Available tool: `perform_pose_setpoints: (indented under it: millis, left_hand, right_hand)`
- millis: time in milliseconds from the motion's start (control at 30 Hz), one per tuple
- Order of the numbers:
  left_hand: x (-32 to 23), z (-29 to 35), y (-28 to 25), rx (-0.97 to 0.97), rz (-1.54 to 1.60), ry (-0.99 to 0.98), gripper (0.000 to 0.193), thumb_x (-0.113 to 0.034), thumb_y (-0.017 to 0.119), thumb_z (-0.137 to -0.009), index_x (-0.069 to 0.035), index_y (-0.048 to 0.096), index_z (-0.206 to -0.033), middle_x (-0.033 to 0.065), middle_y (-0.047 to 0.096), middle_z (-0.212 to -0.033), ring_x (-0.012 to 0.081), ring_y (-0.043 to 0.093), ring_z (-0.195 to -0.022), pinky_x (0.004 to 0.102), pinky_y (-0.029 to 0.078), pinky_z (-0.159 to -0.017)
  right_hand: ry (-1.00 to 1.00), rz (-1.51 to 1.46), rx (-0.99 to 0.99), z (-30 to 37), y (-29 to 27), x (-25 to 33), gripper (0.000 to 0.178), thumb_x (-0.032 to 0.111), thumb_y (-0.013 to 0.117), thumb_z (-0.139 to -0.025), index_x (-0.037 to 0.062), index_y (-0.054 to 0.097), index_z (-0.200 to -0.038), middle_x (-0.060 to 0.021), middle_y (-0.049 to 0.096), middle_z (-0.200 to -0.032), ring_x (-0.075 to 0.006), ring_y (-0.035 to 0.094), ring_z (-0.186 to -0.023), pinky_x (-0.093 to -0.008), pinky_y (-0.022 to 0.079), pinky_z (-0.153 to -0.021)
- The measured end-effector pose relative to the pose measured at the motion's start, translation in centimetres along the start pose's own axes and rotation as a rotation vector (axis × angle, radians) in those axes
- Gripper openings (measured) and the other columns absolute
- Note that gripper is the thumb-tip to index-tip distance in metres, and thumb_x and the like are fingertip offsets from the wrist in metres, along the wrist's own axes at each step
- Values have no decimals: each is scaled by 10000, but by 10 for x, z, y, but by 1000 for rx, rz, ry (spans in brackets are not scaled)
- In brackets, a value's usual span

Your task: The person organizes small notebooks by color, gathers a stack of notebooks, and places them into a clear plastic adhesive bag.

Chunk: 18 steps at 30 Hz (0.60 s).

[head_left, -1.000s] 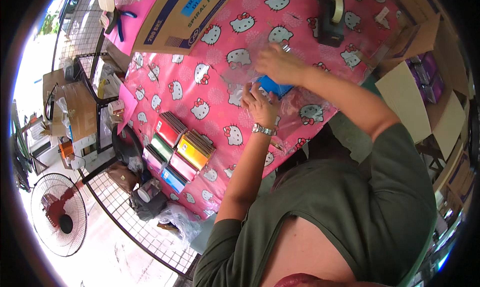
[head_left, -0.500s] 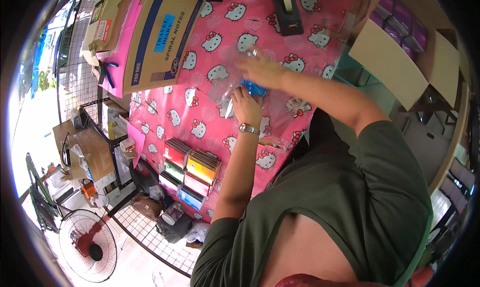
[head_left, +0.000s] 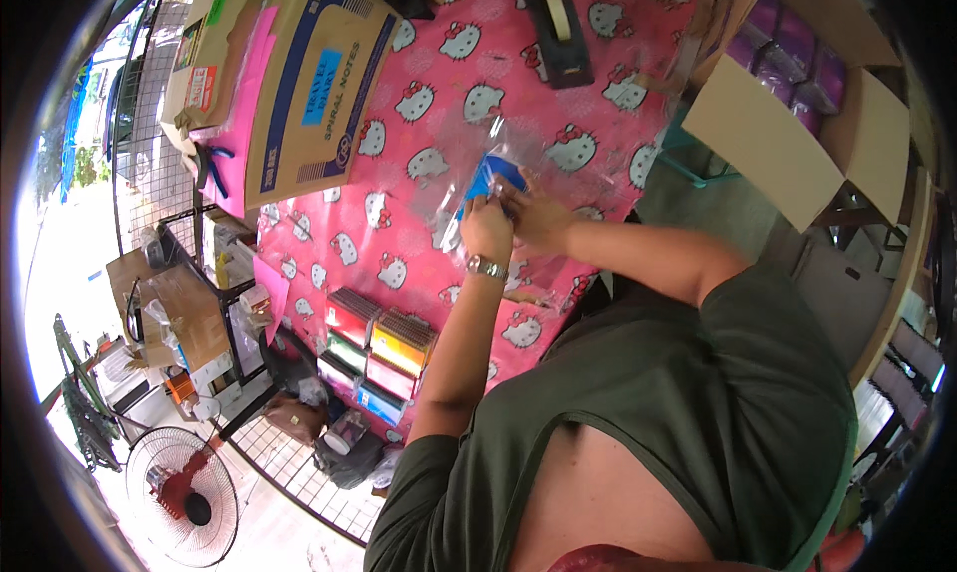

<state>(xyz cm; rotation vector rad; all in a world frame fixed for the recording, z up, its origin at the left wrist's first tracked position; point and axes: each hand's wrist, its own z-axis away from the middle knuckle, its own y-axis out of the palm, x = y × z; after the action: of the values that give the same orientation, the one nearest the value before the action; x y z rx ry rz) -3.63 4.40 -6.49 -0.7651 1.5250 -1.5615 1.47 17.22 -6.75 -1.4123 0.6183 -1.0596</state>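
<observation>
A blue notebook lies tilted on the pink table cover inside a loose sheet of clear plastic wrap. My left hand is closed at the notebook's near edge, its fingertips gripping both the notebook and the plastic. My right hand is bent over the notebook's right side, its fingers pressed on the blue cover beside my left hand. The hands meet at the notebook's lower corner, and they hide that part of it. A silver wristwatch is on my left wrist.
Stacks of coloured spiral notebooks stand at the table's near left. A big cardboard box sits far left, with blue-handled pliers at its side. A black tape dispenser lies at the back. Right is an open carton of purple packs.
My right hand has come down and nearer from the plastic's far side onto the notebook. More of the blue cover now shows. My left hand has shifted slightly nearer.
</observation>
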Motion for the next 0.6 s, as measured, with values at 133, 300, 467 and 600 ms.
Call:
perform_pose_setpoints:
  millis: [133, 300, 467, 600]
  left_hand:
    - [-12, 2, -15, 123, -35, -51, 175, -107, 539, -816, 10, 629, -911, 143, 620, -929, 298, 596, -907, 390, 508, -747]
    - [-27, 16, 13, -11, -103, -33, 345, -115, 479, -880, 115, 510, -1136, 175, 558, -1008, 327, 550, -959, 401, 498, -780]
    - [-21, 21, 7, 28, -70, -11, 434, -82, 499, -832, 145, 474, -1201, 180, 533, -1035, 343, 521, -1009, 398, 455, -888]
    - [-12, 28, 15, -8, -80, -25, 415, -68, 497, -824, 104, 498, -1201, 156, 531, -1007, 327, 512, -996, 399, 448, -866]
  right_hand:
    - [-66, -220, 43, 7, -28, -41, 583, 538, 625, -754, 158, 623, -1195, -149, 372, -1449, -345, 209, -1392, -701, 60, -1051]
    - [989, -969, -871, 3, -31, -192, 292, 336, 655, -844, 59, 676, -936, -141, 604, -953, -275, 581, -856, -436, 471, -781]
    - [1007, -1750, -811, -9, -44, -199, 142, 153, 661, -867, 52, 622, -775, -1, 539, -719, -80, 517, -630, -210, 459, -546]
    - [761, -1794, -1029, 4, -16, -164, 90, 128, 631, -881, 45, 612, -853, -5, 534, -741, -77, 500, -616, -218, 419, -503]
